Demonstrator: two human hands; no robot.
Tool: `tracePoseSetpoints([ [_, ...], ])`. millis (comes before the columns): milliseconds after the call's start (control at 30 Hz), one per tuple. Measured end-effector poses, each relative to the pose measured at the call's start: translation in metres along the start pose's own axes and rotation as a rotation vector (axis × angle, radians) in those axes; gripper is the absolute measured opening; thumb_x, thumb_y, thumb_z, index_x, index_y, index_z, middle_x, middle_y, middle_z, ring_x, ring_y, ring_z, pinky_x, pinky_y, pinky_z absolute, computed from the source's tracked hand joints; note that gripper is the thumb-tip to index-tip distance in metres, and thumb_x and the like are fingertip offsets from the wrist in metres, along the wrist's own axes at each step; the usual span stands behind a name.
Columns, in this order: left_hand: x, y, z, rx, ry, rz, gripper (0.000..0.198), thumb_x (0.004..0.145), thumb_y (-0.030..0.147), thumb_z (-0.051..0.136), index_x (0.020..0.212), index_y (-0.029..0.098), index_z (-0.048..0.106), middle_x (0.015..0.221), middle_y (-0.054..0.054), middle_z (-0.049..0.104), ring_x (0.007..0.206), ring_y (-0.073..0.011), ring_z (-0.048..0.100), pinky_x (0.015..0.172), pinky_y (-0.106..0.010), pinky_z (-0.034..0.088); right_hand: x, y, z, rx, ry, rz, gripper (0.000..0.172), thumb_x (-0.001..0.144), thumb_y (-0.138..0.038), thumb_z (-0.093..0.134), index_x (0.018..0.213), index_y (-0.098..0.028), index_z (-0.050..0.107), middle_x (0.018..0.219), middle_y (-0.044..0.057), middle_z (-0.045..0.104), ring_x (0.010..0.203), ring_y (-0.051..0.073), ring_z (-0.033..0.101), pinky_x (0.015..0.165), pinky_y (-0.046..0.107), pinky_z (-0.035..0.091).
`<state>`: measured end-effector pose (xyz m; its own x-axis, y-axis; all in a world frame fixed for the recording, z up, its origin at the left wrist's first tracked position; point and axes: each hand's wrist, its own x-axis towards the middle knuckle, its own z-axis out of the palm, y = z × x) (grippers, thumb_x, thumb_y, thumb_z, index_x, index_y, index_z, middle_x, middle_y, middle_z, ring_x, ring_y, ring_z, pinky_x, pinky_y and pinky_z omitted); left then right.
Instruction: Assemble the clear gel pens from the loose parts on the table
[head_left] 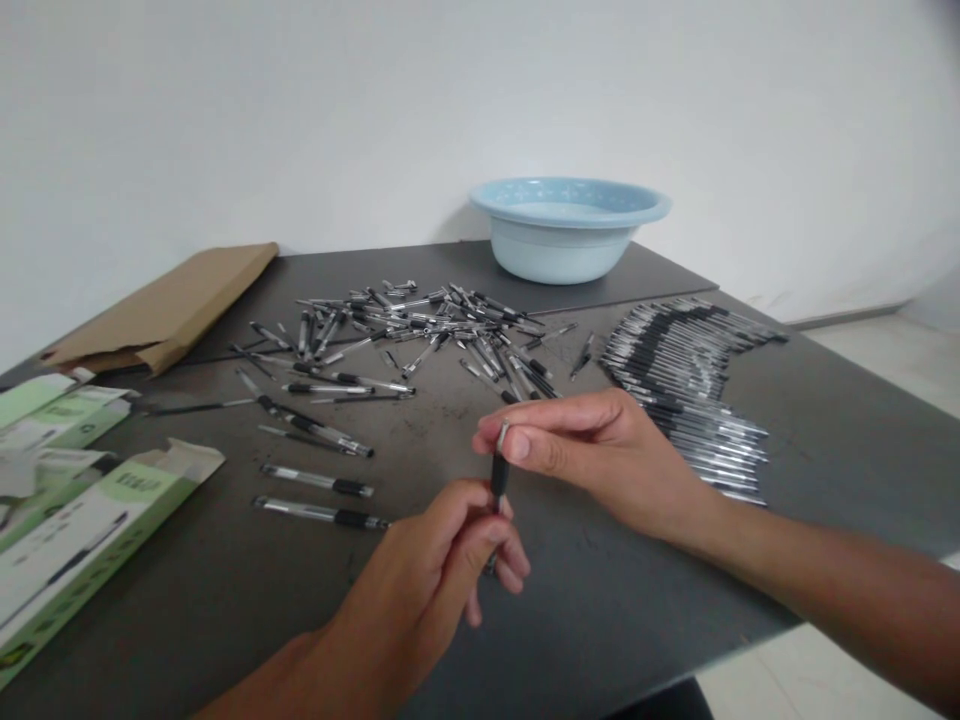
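"The pen [499, 478], where do you have it?"

"Up between my two hands, over the near part of the dark table [300, 620]. It stands nearly upright, with its black grip showing in the gap."

"And your left hand?"

"My left hand [444, 555] is curled mostly closed around the lower part, thumb pressed in. A small bit shows again under the thumb."

"The right one?"

"My right hand [600, 450] pinches the pale top end between thumb and fingertips. I can't tell whether that end is a separate piece."

"What's near your left wrist?"

"Two single pens [315, 480] lying side by side. The nearer one reaches my knuckles from where I look; I can't tell if they touch."

"And farther off?"

"A loose scatter of pens [431, 322] across the middle, and a long row of pens [675, 350] packed side by side to my right. A blue basin [562, 250] stands behind them, a brown packet [165, 300] lies at the far left, and green-and-white boxes [97, 540] lie nearer on that side."
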<state>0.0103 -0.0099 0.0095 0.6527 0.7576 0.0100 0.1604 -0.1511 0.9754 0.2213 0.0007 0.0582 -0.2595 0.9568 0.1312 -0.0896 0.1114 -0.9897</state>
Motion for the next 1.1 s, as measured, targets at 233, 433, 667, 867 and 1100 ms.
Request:
tracePoseSetpoints([
  [233,-0.002,0.002,-0.001,0.017,0.000,0.006,0.028,0.114,0.041,0.039,0.105,0.023,0.058,0.089,-0.001,0.076,0.074,-0.0141,0.077,0.054,-0.018,0.059,0.001,0.003,-0.003,-0.028,-0.152,-0.025,0.029,0.098,-0.044,0.072,0.120,-0.028,0.083,0.098,0.004,0.084,0.108,0.024,0.078,0.087,0.034,0.066],
  [433,0.000,0.004,-0.002,0.006,-0.004,0.003,0.025,0.114,0.040,0.040,0.105,0.023,0.057,0.088,0.000,0.076,0.074,-0.0134,0.077,0.053,-0.016,0.058,0.001,-0.001,-0.005,0.008,-0.144,-0.027,0.021,0.097,-0.036,0.075,0.114,-0.030,0.085,0.077,0.000,0.080,0.085,0.018,0.079,0.080,0.030,0.065],
  [667,-0.002,0.002,-0.003,0.021,-0.003,0.016,0.024,0.115,0.039,0.039,0.109,0.024,0.056,0.088,0.000,0.076,0.074,-0.0132,0.076,0.054,-0.017,0.059,0.002,0.002,-0.005,0.055,-0.081,-0.004,0.018,0.092,-0.035,0.082,0.108,-0.028,0.086,0.096,0.000,0.085,0.084,0.014,0.077,0.084,0.027,0.062],
  [867,-0.002,-0.001,-0.003,0.020,0.029,0.013,0.025,0.115,0.041,0.037,0.109,0.023,0.052,0.087,0.000,0.074,0.071,-0.0127,0.074,0.055,-0.019,0.058,0.011,0.013,-0.018,-0.228,-0.087,0.040,0.058,0.109,-0.061,0.041,0.109,-0.020,0.082,0.085,0.006,0.081,0.075,0.014,0.072,0.057,0.022,0.049],
  [1100,-0.002,0.001,-0.005,-0.040,0.138,0.046,0.029,0.115,0.045,0.036,0.105,0.021,0.050,0.081,0.000,0.071,0.067,-0.0135,0.074,0.054,-0.021,0.054,0.009,0.026,-0.026,-0.817,-0.319,-0.303,0.054,0.102,-0.046,0.066,0.059,-0.017,0.049,0.056,-0.006,0.044,0.053,0.006,0.042,0.054,0.027,0.025],
])
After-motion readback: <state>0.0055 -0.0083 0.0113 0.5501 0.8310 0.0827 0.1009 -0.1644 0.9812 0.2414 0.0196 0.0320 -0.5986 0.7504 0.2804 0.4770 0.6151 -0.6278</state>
